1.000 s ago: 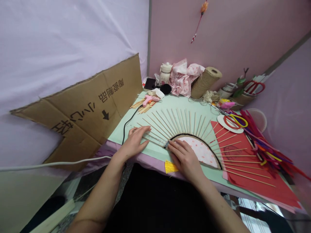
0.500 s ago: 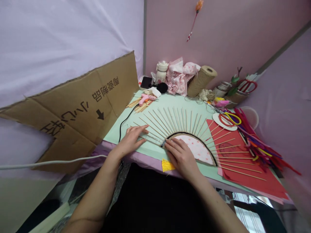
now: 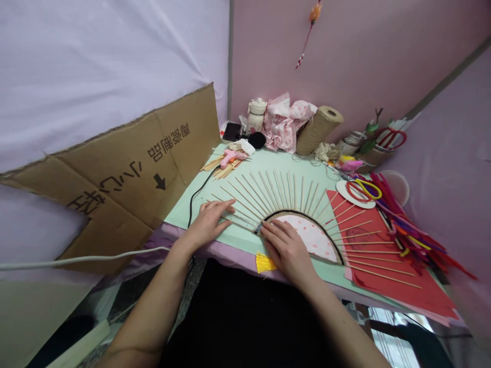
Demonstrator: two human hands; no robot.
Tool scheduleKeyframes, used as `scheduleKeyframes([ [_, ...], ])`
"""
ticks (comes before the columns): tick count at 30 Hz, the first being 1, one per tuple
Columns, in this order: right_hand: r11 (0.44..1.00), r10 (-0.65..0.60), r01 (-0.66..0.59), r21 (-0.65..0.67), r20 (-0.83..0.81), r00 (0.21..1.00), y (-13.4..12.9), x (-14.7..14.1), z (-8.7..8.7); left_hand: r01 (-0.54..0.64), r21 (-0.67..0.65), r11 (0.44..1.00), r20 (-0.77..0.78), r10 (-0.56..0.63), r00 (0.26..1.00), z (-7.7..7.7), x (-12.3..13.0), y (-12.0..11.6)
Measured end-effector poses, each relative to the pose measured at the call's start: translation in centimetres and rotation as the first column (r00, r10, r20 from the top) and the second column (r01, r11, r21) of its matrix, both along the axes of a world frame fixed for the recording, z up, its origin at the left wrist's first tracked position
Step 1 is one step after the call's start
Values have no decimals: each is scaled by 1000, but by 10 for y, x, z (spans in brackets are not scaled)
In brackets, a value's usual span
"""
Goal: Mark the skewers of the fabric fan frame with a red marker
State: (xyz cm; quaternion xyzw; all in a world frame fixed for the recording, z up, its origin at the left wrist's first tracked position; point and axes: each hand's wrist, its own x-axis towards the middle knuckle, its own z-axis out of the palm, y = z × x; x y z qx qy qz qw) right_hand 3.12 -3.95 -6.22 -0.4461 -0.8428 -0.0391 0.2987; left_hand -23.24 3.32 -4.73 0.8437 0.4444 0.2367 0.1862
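On the table lies a half-round fan with thin wooden sticks (image 3: 247, 184) spread out from its black curved edge. White fabric with pink dots (image 3: 318, 237) covers its middle. My left hand (image 3: 210, 221) rests over the outer ends of the lowest left sticks, fingers stretched and thumb apart from the index finger. My right hand (image 3: 286, 248) lies on the fan's left end, fingers extended, fingertips at the black edge beside a small grey-blue piece. What is under its palm is hidden. A yellow tassel (image 3: 264, 262) sits by the right wrist, at the table's front edge.
A pink glue gun (image 3: 230, 157) lies on loose sticks at the back left, its black cord trailing forward. Cardboard (image 3: 153, 168) stands at the left. Behind are a twine spool (image 3: 320, 130) and a bottle (image 3: 256, 115). Red paper (image 3: 383, 276), scissors (image 3: 364, 189) and pipe cleaners (image 3: 414, 237) lie right.
The whole view has shifted very slightly. Both hands keep their places on the fan and its sticks.
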Motion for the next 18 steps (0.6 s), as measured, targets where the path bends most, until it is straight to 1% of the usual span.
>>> scheduleKeyframes([
  [11, 1000, 1, -1, -1, -2, 1000, 0, 0, 0, -7, 9, 1000, -4, 7, 1000, 0, 1, -2],
  [18, 1000, 1, -1, -3, 2, 1000, 0, 1, -1, -45, 64, 997, -28, 46, 999, -4, 0, -3],
])
